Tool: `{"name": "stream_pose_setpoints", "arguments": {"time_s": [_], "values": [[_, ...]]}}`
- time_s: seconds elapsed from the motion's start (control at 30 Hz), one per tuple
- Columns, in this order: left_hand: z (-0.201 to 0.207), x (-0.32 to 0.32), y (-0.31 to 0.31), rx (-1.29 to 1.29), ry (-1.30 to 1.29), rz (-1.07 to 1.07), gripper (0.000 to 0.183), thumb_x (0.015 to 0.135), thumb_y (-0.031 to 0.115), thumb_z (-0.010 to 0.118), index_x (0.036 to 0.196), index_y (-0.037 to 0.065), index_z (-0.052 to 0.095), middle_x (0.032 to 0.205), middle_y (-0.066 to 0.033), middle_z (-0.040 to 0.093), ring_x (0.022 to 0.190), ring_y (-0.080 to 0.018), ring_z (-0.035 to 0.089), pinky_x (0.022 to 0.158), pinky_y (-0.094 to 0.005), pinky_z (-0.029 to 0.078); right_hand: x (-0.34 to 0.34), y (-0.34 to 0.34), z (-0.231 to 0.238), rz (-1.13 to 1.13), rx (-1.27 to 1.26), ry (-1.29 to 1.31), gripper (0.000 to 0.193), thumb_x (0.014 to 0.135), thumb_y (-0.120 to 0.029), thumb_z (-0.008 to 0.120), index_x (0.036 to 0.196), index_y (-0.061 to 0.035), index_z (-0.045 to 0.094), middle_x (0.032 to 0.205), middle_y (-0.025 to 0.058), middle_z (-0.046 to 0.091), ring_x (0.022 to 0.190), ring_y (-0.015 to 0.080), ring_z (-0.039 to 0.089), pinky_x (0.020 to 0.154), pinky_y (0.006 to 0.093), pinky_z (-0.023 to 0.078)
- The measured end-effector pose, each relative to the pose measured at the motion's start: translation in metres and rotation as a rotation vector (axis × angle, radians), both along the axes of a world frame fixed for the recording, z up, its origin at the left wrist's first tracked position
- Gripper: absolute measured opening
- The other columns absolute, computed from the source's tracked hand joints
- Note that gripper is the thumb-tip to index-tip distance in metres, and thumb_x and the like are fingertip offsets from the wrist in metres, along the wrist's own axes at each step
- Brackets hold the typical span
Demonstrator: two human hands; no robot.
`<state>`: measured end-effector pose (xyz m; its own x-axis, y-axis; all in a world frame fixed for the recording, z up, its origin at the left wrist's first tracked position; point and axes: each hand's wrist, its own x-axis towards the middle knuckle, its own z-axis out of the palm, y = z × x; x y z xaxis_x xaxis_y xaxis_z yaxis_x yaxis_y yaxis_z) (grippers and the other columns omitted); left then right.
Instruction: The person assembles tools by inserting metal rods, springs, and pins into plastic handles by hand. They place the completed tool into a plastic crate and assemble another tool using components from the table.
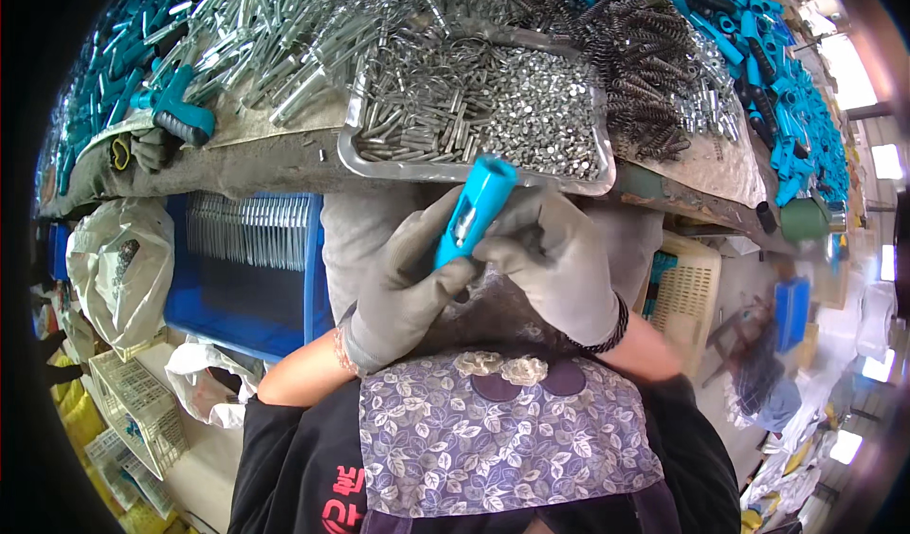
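Note:
A turquoise plastic tube [491, 196], tilted and open at its upper end, is held over my lap, just below the table's near edge. My gloved left hand [398, 297] is closed around its lower part. Through a slot in the tube's side shows something shiny and metallic. My gloved right hand [561, 273] is beside the tube, its fingers curled and its thumb and fingertip pressed together near the slot. Whatever those fingertips hold, if anything, is hidden. Beyond the tube is a clear plastic tray [403, 167] with small metal pins [431, 117] and short metal pieces [540, 108].
Dark coil springs [645, 70] lie right of the tray, metal rods [275, 22] left of it. Turquoise plastic parts [806, 145] are heaped at both far sides. A turquoise-and-black tool handle [185, 117] lies near the left edge. Below stand a blue crate [311, 288] and a cream basket [697, 311].

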<state>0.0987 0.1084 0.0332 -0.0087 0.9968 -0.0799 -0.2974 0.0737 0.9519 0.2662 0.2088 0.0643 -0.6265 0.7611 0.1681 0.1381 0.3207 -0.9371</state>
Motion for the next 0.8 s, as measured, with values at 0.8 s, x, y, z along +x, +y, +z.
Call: {"name": "stream_pose_setpoints", "arguments": {"time_s": [0.8], "values": [[0.0,0.008,-0.003,-0.182,-0.196,0.087,0.048,0.104,0.047,0.044,0.122,0.004,0.053,0.089,-0.0086,0.062,0.06,-0.0123,0.058,0.049,-0.0243,0.049,0.032,0.095,0.027,-0.058,0.525,-0.569,0.011,0.086,-0.012,0.064,0.093,-0.0049,0.069,0.085,0.016,0.063,0.085,0.0336,0.062,0.076,0.0453,0.047]]}}
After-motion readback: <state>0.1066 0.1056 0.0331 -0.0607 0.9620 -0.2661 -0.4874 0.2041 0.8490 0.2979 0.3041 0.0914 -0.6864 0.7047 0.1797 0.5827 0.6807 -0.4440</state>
